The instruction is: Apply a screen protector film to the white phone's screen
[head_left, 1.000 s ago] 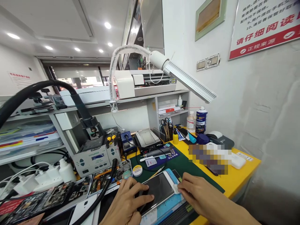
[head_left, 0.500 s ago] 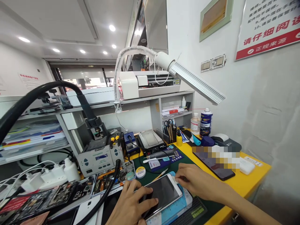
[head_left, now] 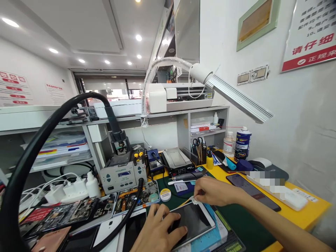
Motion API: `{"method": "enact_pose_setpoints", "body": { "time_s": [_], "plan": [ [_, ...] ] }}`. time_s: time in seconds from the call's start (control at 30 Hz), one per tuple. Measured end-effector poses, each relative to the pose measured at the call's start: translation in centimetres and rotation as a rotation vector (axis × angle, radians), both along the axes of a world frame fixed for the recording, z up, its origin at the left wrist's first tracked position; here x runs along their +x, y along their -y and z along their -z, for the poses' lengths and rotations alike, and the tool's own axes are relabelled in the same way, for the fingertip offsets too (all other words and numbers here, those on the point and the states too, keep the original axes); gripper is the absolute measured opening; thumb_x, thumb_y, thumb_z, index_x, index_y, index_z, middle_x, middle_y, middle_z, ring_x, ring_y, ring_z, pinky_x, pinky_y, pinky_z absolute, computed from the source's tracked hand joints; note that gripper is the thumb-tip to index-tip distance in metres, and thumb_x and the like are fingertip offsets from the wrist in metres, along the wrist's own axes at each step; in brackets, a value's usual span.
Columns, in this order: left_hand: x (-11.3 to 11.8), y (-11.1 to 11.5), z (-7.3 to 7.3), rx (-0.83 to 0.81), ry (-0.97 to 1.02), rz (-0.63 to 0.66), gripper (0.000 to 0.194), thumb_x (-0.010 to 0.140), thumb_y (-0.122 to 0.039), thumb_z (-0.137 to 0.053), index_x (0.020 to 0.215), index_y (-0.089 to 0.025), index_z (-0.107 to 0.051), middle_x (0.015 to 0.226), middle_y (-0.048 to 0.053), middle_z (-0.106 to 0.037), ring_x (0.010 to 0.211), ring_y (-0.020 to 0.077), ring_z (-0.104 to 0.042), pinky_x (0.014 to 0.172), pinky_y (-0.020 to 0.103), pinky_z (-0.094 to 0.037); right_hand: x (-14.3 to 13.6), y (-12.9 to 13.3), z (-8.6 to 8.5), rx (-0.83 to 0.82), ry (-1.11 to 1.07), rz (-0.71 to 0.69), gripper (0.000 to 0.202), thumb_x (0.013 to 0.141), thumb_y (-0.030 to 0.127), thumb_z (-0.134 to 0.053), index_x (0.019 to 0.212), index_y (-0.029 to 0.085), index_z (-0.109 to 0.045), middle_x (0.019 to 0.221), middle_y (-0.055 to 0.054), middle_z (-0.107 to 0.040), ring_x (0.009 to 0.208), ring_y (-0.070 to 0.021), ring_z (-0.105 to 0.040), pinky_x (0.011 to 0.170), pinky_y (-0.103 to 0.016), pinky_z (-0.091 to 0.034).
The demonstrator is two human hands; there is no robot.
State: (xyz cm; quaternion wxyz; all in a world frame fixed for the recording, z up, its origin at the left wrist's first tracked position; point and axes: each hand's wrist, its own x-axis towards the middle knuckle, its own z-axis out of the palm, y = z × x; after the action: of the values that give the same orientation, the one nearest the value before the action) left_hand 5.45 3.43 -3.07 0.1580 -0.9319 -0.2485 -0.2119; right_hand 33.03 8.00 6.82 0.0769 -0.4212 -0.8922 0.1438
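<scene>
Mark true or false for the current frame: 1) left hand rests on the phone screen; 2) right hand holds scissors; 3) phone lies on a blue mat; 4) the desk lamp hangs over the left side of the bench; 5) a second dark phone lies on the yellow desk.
1) True: the left hand presses flat on the phone screen.
2) False: the right hand pinches a small white pad at the phone's top edge; the scissors stand in a holder at the back.
3) True: the blue mat shows under it.
4) False: the lamp reaches over the right side.
5) True: the second phone lies there, screen up.
</scene>
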Motion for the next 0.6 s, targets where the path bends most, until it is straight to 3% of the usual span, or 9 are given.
{"method": "enact_pose_setpoints", "body": {
  "time_s": [0.27, 0.4, 0.5, 0.6],
  "plan": [
    [0.2, 1.2, -2.6, 0.037, -0.025, 0.012, 0.026, 0.103, -0.038, -0.055, 0.125, -0.03, -0.065, 0.118, 0.005, -0.071, 0.086, 0.0227, -0.052, 0.071, 0.038, -0.038, -4.5, -1.2, -0.4, -0.08, 0.021, -0.163, 0.023, 0.081, 0.019, -0.062, 0.087, 0.016, -0.084, 0.076, -0.004, -0.075, 0.068, -0.0156, -0.063, 0.063, -0.023, -0.041],
    [0.5, 0.3, -0.7, 0.241, 0.191, 0.05, 0.018, 0.101, -0.034, -0.059, 0.116, -0.035, -0.069, 0.106, -0.001, -0.072, 0.08, 0.0192, -0.05, 0.067, 0.033, -0.036, -7.1, -2.0, 0.1, -0.113, 0.018, -0.262, 0.022, 0.08, 0.021, -0.065, 0.089, 0.017, -0.084, 0.069, -0.001, -0.072, 0.06, -0.012, -0.057, 0.057, -0.02, -0.039],
    [0.8, -0.8, 1.2, 0.198, 0.229, -0.028, 0.021, 0.097, -0.045, -0.063, 0.11, -0.032, -0.072, 0.092, 0.001, -0.07, 0.077, 0.018, -0.053, 0.068, 0.031, -0.041, -9.0, -2.7, 0.7, -0.109, 0.009, -0.325, 0.024, 0.077, 0.017, -0.064, 0.09, 0.015, -0.084, 0.07, 0.0, -0.072, 0.061, -0.0113, -0.055, 0.055, -0.019, -0.037],
    [0.7, -1.0, 1.7, 0.15, 0.261, -0.127, 0.027, 0.093, -0.049, -0.067, 0.108, -0.027, -0.073, 0.084, 0.003, -0.066, 0.076, 0.019, -0.057, 0.068, 0.029, -0.048, -10.7, -3.4, 1.1, -0.12, 0.013, -0.395, 0.027, 0.072, 0.012, -0.064, 0.091, 0.014, -0.083, 0.07, 0.001, -0.07, 0.06, -0.0108, -0.053, 0.053, -0.018, -0.036]
  ]
}}
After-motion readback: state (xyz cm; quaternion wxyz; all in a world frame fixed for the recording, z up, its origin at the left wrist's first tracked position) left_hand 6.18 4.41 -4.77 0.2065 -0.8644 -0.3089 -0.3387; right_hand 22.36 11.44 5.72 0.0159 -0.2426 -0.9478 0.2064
